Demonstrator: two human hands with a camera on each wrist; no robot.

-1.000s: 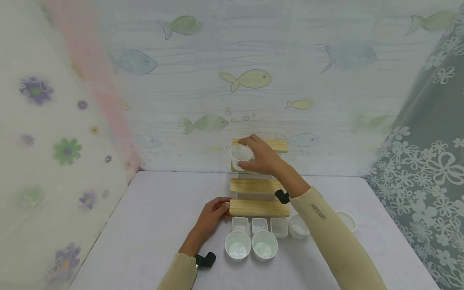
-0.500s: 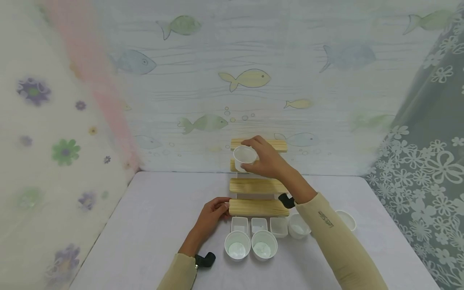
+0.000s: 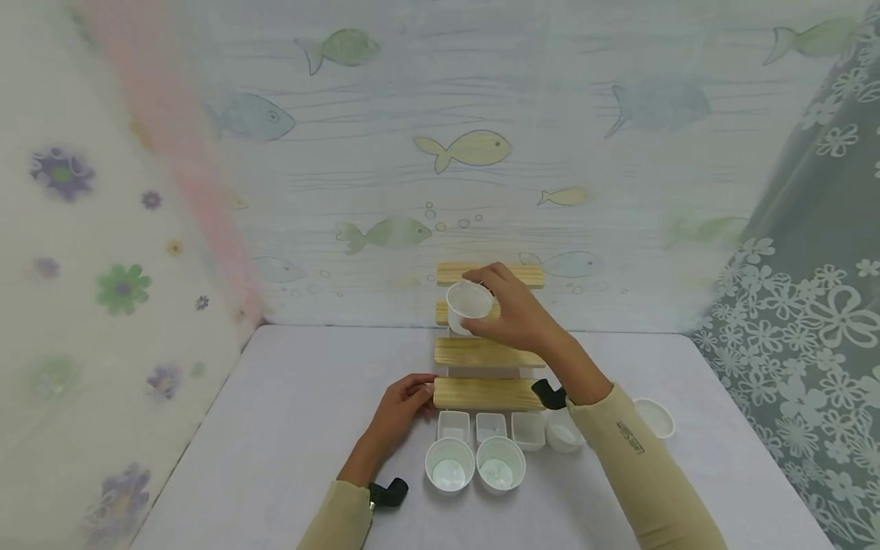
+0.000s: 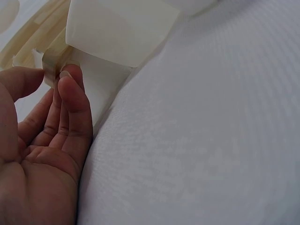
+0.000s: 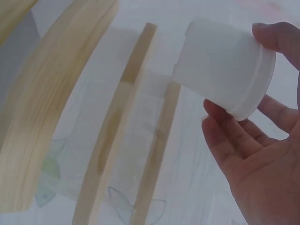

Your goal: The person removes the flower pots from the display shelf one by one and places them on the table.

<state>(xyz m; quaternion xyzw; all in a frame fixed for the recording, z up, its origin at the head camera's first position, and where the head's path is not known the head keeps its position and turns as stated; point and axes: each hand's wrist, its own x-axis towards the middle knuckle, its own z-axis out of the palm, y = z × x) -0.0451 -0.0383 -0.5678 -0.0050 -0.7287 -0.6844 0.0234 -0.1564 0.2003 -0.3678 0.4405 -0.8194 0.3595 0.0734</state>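
My right hand (image 3: pixel 512 309) grips a white round plastic cup (image 3: pixel 470 304) by its rim, thumb on one side and fingers on the other. The cup is held in front of the upper steps of a tiered wooden rack (image 3: pixel 488 354); in the right wrist view the cup (image 5: pixel 220 65) overlaps the end of a slat (image 5: pixel 157 136). My left hand (image 3: pixel 401 409) pinches the left end of the rack's lowest step (image 3: pixel 488 393). In the left wrist view, that wooden end (image 4: pixel 55 56) sits between thumb and fingers, beside a white container (image 4: pixel 119 28).
In front of the rack stand small square white containers (image 3: pixel 454 428) and two round white cups (image 3: pixel 450 466), (image 3: pixel 501 464). Another round cup (image 3: pixel 565 431) is partly behind the right arm. A white round container (image 3: pixel 655 418) sits further right on the white tablecloth (image 3: pixel 289 428).
My right hand has moved a little to the right and down with the cup in it. The left hand stays at the lowest step.
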